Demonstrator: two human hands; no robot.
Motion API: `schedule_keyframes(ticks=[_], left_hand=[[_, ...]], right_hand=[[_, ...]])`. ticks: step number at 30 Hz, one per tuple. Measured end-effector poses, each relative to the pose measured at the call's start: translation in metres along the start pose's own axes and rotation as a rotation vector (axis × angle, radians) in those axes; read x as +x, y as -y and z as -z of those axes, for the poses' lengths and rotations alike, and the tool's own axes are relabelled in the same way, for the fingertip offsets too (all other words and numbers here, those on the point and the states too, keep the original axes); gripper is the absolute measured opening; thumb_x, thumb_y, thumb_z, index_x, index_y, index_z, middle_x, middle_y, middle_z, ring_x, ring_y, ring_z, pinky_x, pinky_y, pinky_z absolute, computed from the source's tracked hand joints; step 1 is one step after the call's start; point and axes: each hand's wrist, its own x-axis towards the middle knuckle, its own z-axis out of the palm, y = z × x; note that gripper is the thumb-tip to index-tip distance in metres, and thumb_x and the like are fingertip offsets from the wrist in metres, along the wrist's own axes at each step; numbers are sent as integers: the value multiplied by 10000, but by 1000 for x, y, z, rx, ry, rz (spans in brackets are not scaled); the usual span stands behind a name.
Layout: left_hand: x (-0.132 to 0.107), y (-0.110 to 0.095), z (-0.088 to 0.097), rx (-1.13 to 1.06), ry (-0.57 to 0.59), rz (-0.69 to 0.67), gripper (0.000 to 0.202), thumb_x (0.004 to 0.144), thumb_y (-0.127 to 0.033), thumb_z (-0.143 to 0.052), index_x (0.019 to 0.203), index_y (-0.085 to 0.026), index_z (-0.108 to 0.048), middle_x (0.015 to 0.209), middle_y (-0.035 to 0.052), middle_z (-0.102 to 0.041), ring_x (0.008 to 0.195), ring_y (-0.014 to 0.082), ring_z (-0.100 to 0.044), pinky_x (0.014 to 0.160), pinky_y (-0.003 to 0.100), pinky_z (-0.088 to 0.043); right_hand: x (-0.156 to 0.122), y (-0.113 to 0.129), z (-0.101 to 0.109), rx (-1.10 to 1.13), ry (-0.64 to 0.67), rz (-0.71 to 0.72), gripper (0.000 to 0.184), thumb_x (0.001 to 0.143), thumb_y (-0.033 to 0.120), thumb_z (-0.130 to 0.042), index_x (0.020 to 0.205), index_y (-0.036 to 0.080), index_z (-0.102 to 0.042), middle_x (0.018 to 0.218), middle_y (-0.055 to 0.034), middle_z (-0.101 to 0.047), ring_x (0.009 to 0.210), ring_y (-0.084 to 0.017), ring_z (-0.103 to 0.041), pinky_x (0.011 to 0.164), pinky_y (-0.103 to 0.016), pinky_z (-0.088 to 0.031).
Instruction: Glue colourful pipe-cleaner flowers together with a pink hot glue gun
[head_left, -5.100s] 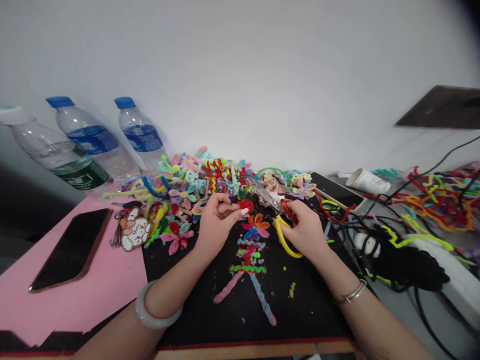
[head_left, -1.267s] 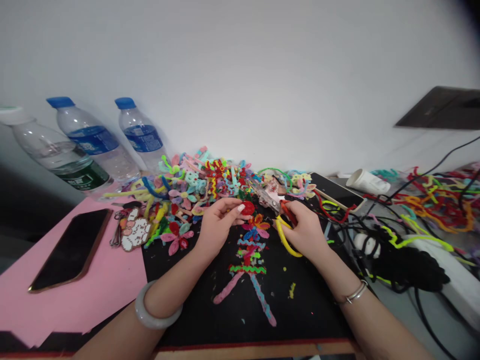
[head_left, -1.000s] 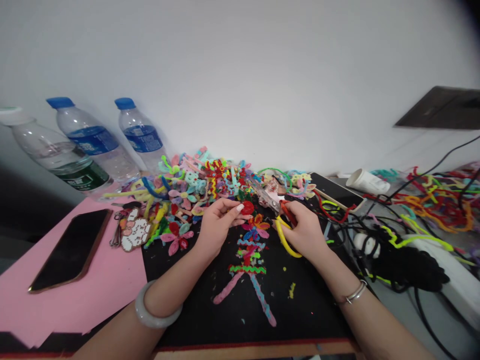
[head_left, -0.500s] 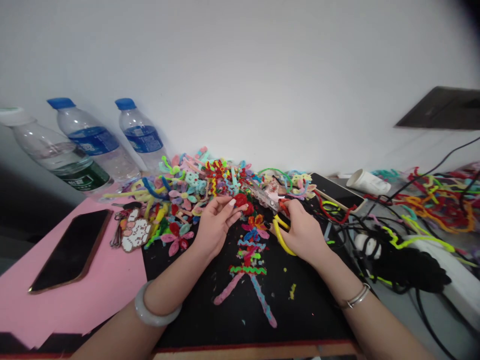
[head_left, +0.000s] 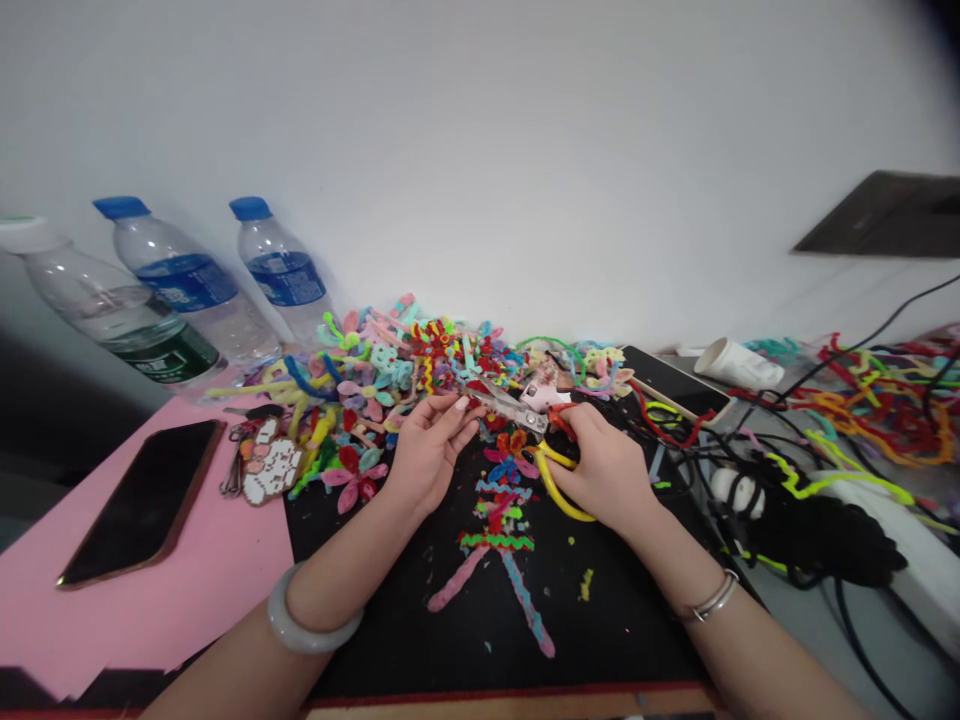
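Note:
My left hand reaches forward over the black mat. Its thumb and fingertips pinch a small red pipe-cleaner piece, mostly hidden by the scissor blades. My right hand grips yellow-handled scissors. The blades point left and meet my left fingertips. Just below both hands a colourful pipe-cleaner figure lies flat on the mat, with a pink and a blue leg.
A heap of pipe-cleaner shapes lies behind the hands. Three water bottles stand at the left wall. A phone rests on pink paper beside a keychain. To the right lie another phone, a tipped cup and tangled cables.
My right hand has swung the scissors left and slightly up, so the blades now reach my left fingertips. My left hand stretched its fingers forward with the red piece.

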Motion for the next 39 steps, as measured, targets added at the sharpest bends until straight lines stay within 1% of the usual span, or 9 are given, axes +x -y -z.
schedule_keyframes(ticks=[6,10,13,18,25,32,35,39], left_hand=[[0,0,0,-2,7,22,213,635,-185,-743,757,-174,-568,711,-40,-667,759,113,-672,666,193,-511],[0,1,0,-2,3,25,205,634,-180,-743,743,-173,-569,716,-41,-669,762,112,-670,684,205,-509],[0,1,1,-12,3,21,190,643,-175,-738,742,-171,-576,735,-41,-671,785,112,-666,725,223,-512],[1,2,1,-48,-7,5,181,640,-157,-738,744,-169,-591,749,-49,-667,767,91,-653,819,273,-503],[2,2,1,-68,-7,5,162,645,-141,-730,740,-164,-600,748,-44,-663,784,90,-649,845,281,-500],[2,2,1,-60,-12,-5,162,634,-147,-736,719,-163,-600,746,-43,-662,763,82,-645,859,283,-495],[2,2,1,-62,-10,-6,162,628,-144,-738,708,-160,-598,743,-40,-663,753,84,-645,855,285,-498],[2,3,1,-70,-1,-1,169,621,-141,-743,706,-161,-597,737,-42,-664,749,83,-646,852,286,-500]], right_hand=[[-2,1,-3,-30,-49,8,356,722,430,-597,978,188,-543,923,-57,-624,793,-198,-611,596,-261,-394],[-3,1,-5,-48,-51,9,370,726,443,-600,990,187,-557,911,-45,-628,784,-188,-614,594,-259,-388],[-3,2,-6,-48,-59,6,365,731,449,-596,982,186,-561,912,-40,-631,797,-184,-614,595,-255,-383],[-4,2,-7,-64,-78,-3,356,728,469,-589,943,185,-575,873,-36,-637,767,-183,-611,575,-257,-367],[-6,2,-9,-55,-62,18,338,742,445,-584,957,185,-579,949,-61,-655,778,-185,-614,601,-256,-381],[-7,1,-11,-59,-52,16,314,741,442,-586,936,196,-599,922,-68,-678,778,-194,-626,594,-257,-389],[-6,1,-10,-54,-27,8,319,733,441,-599,935,193,-604,929,-68,-683,779,-196,-630,596,-257,-395],[-5,0,-10,-52,15,-21,281,735,424,-602,894,193,-607,901,-55,-690,780,-201,-634,589,-261,-391]])
